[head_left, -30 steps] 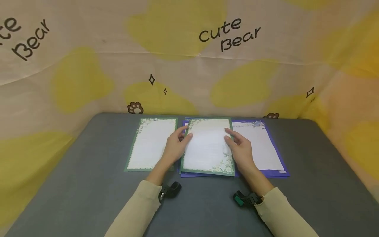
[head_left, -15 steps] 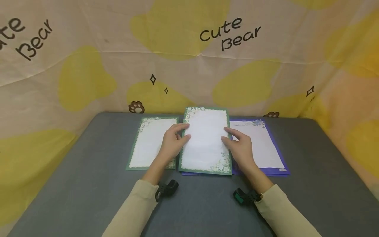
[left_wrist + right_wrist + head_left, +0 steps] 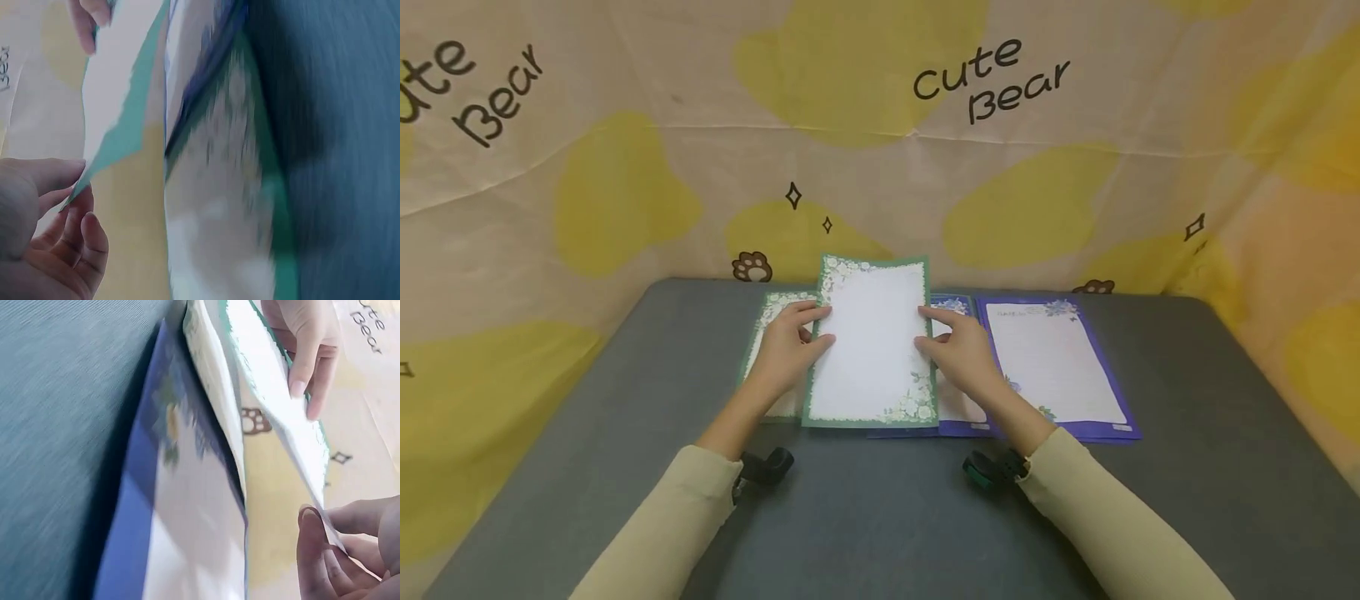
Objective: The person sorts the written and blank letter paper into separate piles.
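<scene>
Between my two hands is a sheet of letter paper (image 3: pixel 872 342), white with a green floral border, raised off the table. My left hand (image 3: pixel 788 343) pinches its left edge between thumb and fingers, and my right hand (image 3: pixel 961 348) pinches the right edge. Both wrist views show the sheet standing clear of the papers below. Behind it, partly hidden, lies another green-bordered sheet (image 3: pixel 762 350) on the left. Under and to the right of the held sheet are purple-bordered sheets with blue flowers, one partly covered (image 3: pixel 194 56) and another fully right (image 3: pixel 1052 362).
A dark grey table (image 3: pixel 880 517) carries the papers near its far edge. Behind it hangs a cream and yellow cloth (image 3: pixel 850 83) printed with "Cute Bear", paw prints and sparkles.
Both hands have lifted the green-bordered sheet up and carried it left, from over the purple-bordered sheets to over the left green-bordered one. A purple-bordered sheet beneath has come into view.
</scene>
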`<action>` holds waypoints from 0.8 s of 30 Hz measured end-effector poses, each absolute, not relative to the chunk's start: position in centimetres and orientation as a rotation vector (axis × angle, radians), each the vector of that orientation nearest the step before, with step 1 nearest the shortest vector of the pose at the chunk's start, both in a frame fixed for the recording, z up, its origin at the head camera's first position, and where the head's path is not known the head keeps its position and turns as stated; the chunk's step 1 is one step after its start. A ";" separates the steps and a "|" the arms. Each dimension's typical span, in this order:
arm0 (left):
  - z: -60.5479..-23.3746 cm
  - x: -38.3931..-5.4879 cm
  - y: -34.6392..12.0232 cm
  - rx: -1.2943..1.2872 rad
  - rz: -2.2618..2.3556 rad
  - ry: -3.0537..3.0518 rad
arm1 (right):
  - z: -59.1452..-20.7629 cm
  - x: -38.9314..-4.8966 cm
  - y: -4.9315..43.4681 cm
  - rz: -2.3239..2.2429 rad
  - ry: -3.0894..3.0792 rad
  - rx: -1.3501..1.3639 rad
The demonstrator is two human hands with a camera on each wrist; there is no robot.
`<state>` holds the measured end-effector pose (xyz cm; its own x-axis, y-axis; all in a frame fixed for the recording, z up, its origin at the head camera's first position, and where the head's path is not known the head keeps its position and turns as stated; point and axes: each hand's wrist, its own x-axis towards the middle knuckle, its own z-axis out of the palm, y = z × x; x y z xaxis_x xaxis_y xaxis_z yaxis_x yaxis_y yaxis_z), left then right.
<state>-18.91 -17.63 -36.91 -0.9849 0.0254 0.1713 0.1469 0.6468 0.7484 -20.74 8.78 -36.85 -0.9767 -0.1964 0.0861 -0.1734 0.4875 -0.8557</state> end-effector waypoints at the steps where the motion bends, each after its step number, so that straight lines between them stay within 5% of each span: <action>1: -36.7 -18.9 -18.3 -0.131 -1.229 -2.726 | -36.7 -20.9 8.2 -1.533 2.672 -0.343; 24: -37.4 -19.4 -27.0 -0.019 -0.901 -2.900 | -37.8 -23.6 -1.5 -1.322 2.518 -0.433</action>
<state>-19.44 -26.97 -37.42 -0.9944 -0.0194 0.1035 0.0427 0.8243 0.5646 -23.58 -1.51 -37.81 -0.9206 -0.3791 -0.0934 -0.1384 0.5408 -0.8297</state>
